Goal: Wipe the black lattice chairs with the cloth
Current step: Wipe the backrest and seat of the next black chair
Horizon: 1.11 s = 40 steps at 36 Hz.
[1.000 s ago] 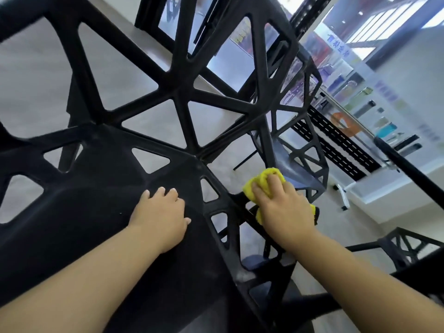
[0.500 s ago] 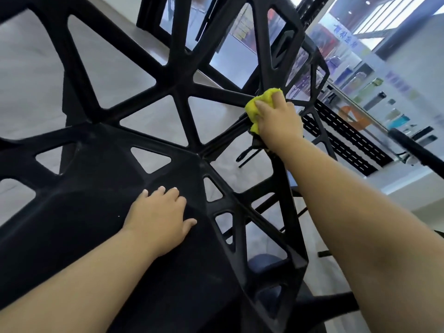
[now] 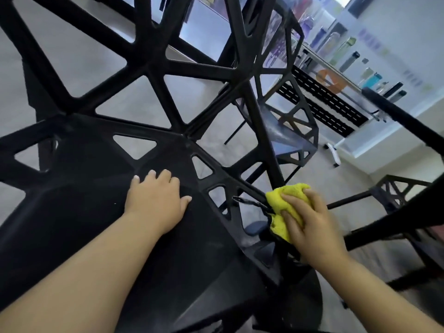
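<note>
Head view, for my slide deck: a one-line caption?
Left hand rests on the black lattice chair while the right hand grips a yellow cloth against its side frame.

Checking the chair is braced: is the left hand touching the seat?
Touching. The head view shows the left hand resting palm-down on the black chair seat, with no gap visible beneath it.

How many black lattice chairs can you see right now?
3: the near chair under the left hand, a second chair behind it, and a third chair at the right edge, partly seen. More may be hidden.
</note>
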Motion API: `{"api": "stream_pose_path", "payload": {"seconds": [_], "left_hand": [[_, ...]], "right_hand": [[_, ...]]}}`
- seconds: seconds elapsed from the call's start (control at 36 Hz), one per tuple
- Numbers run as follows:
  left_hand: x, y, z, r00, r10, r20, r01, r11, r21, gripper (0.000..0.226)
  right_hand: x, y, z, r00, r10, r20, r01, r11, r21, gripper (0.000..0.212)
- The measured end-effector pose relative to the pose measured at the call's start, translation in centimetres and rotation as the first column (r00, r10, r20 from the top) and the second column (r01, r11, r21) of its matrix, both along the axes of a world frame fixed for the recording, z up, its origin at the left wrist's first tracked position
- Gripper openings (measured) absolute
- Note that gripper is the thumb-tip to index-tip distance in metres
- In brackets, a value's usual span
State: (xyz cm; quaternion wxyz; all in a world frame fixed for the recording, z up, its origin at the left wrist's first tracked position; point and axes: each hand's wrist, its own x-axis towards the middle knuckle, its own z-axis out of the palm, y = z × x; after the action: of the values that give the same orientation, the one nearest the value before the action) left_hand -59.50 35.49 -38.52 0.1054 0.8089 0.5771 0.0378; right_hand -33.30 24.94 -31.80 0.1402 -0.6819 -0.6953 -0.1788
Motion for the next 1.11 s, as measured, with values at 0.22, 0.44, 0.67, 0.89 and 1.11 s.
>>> {"api": "stream_pose_path", "payload": {"seconds": [0.22, 0.44, 0.67, 0.89, 1.11], "left_hand": [[0.3, -0.1, -0.2, 1.0, 0.003, -0.024, -0.003, 1.0, -0.016, 0.057], [-0.4, -0.1, -0.2, 1.0, -0.008, 0.004, 0.008, 1.0, 0.027, 0.055], [-0.5, -0.9, 0.3, 0.999, -0.011, -0.042, 0.014, 0.998, 0.066, 0.05], [-2.4, -3.4, 1.5, 0.999, -0.052, 0.015, 0.052, 0.998, -0.029, 0.044], [-6.4, -7.7, 2.2, 0.995, -0.045, 0.092, 0.048, 0.998, -0.028, 0.042]], "right_hand": [[-4.4, 0.5, -2.4, 0.996, -0.051, -0.073, 0.054, 0.998, 0.039, 0.039], [-6.5, -2.0, -4.1, 0.977, -0.024, -0.21, 0.041, 0.996, 0.078, 0.041], [-5.9, -4.9, -5.4, 0.935, 0.053, -0.35, -0.012, 0.993, 0.118, 0.038], [-7.9, -6.4, -5.8, 0.9, -0.091, -0.426, 0.115, 0.993, 0.03, 0.046], [-12.1, -4.1, -4.5, 0.94, 0.12, -0.32, -0.172, 0.975, -0.137, 0.051]]}}
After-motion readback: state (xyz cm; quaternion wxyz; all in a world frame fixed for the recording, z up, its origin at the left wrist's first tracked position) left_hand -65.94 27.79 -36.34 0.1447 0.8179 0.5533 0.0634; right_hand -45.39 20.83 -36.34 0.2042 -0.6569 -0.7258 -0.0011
